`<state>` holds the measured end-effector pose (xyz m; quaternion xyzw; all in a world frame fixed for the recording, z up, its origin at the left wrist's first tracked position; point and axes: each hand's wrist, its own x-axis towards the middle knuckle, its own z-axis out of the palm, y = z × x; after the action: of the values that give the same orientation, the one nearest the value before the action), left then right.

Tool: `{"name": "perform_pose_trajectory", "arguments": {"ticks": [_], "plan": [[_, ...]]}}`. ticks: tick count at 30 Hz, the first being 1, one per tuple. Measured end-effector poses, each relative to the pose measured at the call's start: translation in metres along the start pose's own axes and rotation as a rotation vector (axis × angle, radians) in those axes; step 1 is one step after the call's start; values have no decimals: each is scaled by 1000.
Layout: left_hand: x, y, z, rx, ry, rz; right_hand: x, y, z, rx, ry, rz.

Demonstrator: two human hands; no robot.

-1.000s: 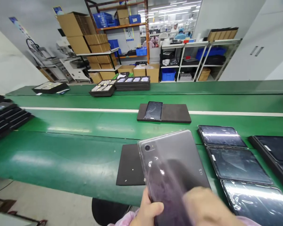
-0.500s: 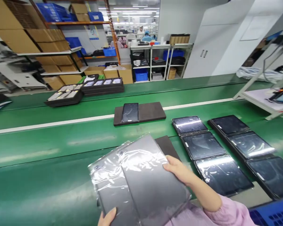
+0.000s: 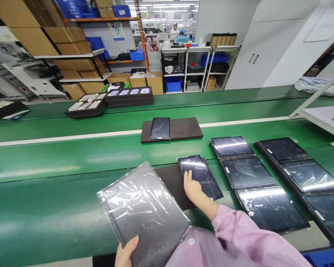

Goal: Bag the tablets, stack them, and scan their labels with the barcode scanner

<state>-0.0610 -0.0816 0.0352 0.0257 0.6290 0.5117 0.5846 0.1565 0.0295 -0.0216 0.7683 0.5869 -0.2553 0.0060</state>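
Note:
A grey-backed tablet (image 3: 144, 211) in a clear plastic sleeve is tilted in front of me, its back facing up. My left hand (image 3: 126, 252) grips its near left edge, thumb on top. To the right, my right hand (image 3: 193, 188) rests on a second tablet (image 3: 204, 181), two fingers stretched flat over the dark screen; its other fingers are partly hidden. That second tablet lies screen up and slightly askew on a dark foam pad (image 3: 171, 178).
Beyond, another tablet (image 3: 160, 128) lies on a foam board (image 3: 185, 128). Two rows of screen-up tablets (image 3: 246, 171) are at right, on the green conveyor belt (image 3: 58, 204). Trays of small devices (image 3: 129, 97) stand at the back left; a white stand (image 3: 325, 115) is far right.
The two tablets held together are now apart. My right hand has turned one screen up and laid it on the foam pad; the other stays in my left hand.

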Motion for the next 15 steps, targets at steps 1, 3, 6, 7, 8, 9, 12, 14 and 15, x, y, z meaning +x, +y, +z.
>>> {"name": "perform_pose_trajectory", "arguments": {"ticks": [1,3,6,7,8,9,12,14,15], "plan": [[0,-2,2,-19,2,-24,1,0,8,66,-32,-12],[-1,-4,6,-47,-12,-33,-1,4,11,168,-82,-63],[-6,-5,11,-59,-65,-23,-15,13,-11,380,-155,-205],[-7,-5,14,-61,-90,-20,-22,16,-22,505,-183,-277],[-9,-5,17,-60,-119,-15,-29,19,-34,642,-199,-357],[-10,-5,20,-54,-151,-7,-36,21,-46,729,-191,-429],[-15,-6,30,-16,-251,23,-53,26,-75,613,-26,-564],[-18,-8,37,4,-293,58,-61,25,-85,429,101,-587],[-19,-8,40,15,-309,77,-66,23,-86,351,165,-582]]}}
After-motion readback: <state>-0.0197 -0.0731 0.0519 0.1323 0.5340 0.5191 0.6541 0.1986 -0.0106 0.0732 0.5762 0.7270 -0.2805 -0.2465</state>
